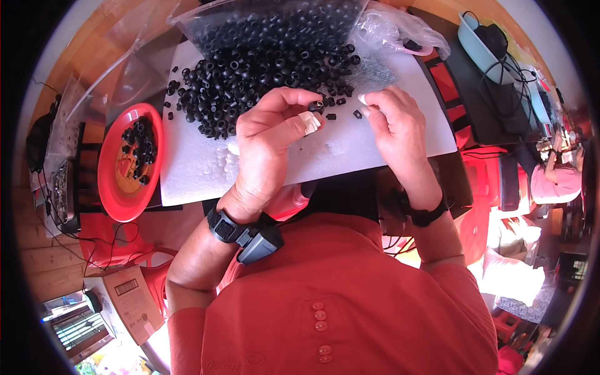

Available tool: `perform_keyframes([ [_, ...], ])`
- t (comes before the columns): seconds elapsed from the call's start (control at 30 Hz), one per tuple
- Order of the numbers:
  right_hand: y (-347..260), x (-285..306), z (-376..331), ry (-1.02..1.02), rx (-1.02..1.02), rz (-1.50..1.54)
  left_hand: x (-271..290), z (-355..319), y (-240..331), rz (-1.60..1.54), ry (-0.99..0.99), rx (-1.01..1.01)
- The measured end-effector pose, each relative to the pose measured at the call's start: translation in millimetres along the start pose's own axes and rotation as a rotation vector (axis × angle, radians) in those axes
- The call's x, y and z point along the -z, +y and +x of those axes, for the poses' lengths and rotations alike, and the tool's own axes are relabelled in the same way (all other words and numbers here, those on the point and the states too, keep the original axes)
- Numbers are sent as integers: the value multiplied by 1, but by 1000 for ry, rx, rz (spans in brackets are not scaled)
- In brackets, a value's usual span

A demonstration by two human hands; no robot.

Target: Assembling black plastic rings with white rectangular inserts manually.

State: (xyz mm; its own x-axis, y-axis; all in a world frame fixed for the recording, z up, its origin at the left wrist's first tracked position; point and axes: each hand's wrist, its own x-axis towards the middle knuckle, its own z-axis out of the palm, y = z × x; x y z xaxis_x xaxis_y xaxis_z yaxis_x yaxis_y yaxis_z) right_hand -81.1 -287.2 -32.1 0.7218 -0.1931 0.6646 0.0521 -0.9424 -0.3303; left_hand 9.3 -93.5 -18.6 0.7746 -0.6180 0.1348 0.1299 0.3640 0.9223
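My left hand (pixel 267 128) pinches a small black plastic cap (pixel 317 105) between thumb and forefinger. Pale tape (pixel 309 122) is wrapped round that thumb. To its right, my right hand (pixel 400 128) is raised with thumb and forefinger drawn close together. White material shows at those fingertips; whether anything small sits between them is hidden. Beyond the hands, a large heap of black caps (pixel 269 75) covers much of the white foam sheet (pixel 206 172). A few loose black pieces (pixel 331 116) lie between my two hands.
At left stands a red plastic bowl (pixel 110 199) with some black pieces in it. A clear plastic container (pixel 187 28) tips over the heap's far side. Crumpled clear bags (pixel 400 28) lie at the far right. A light-blue basin (pixel 475 47) holds cables. A cardboard box (pixel 131 303) sits lower left.
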Motion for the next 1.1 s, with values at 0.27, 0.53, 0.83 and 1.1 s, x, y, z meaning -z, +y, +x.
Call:
perform_keyframes([
  [0.27, 3, 4, 6, -183, 130, -118, -6, -4, 13, 5, -10, 20],
  [0.53, -1, 12, 6, -276, 220, -241, 1, -39, 13, 118, -79, 211],
  [0.83, -6, 8, 1, -226, 158, -132, 8, -22, 3, 87, -42, 239],
  [1.1, -29, -13, 0, -141, -125, 523, 10, -19, 0, 14, -40, 275],
])
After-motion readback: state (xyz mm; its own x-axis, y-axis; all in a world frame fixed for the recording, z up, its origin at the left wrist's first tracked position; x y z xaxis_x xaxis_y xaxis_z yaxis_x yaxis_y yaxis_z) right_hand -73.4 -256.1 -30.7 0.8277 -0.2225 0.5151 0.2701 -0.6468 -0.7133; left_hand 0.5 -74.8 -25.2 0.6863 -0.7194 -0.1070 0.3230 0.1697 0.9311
